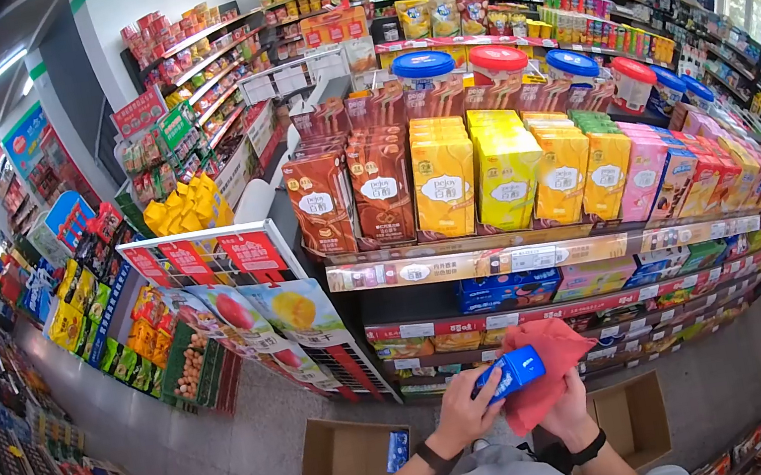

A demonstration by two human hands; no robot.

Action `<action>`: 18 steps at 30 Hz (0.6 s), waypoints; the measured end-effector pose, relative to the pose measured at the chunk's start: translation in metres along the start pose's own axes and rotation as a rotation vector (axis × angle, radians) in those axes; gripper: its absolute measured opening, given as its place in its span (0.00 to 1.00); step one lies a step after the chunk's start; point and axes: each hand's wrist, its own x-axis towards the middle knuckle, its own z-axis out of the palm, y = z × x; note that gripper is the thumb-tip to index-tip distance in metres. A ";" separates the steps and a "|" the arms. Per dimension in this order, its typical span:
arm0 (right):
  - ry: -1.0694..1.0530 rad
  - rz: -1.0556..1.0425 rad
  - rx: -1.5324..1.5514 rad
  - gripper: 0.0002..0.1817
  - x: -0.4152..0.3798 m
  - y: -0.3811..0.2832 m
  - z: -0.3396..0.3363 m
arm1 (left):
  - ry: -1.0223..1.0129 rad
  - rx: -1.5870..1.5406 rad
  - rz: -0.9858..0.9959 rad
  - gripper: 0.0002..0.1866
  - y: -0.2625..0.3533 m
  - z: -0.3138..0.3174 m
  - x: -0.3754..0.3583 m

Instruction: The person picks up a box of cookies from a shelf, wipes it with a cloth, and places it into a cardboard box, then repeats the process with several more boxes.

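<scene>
Near the bottom middle, my left hand (pixel 467 411) is closed round a small blue box (pixel 521 371), which it holds by its left end. My right hand (pixel 567 405) has a red cloth (pixel 550 375) in its grip, with the cloth spread up over the fingers. The blue box lies against the front of the cloth. Both hands are in front of the lower shelves, above the floor.
An open cardboard box (pixel 337 458) with a blue pack (pixel 397 450) stands at lower left, another carton (pixel 647 414) at lower right. Ahead, a shelf edge (pixel 466 265) carries rows of snack boxes (pixel 445 188). A poster rack (pixel 297 307) juts out at left.
</scene>
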 end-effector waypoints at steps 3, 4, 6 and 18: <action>0.003 0.049 -0.075 0.37 -0.006 0.021 -0.016 | 0.013 -0.024 0.035 0.28 0.004 0.000 0.007; -0.012 0.162 -0.057 0.38 -0.006 0.043 -0.039 | 0.035 -0.043 0.064 0.28 0.009 -0.001 0.011; 0.041 0.276 -0.030 0.37 -0.015 0.059 -0.045 | -0.015 -0.069 0.104 0.27 0.020 -0.008 0.020; 0.093 -0.012 -0.103 0.37 -0.005 0.005 -0.057 | -0.090 -0.093 -0.106 0.36 -0.008 0.024 -0.011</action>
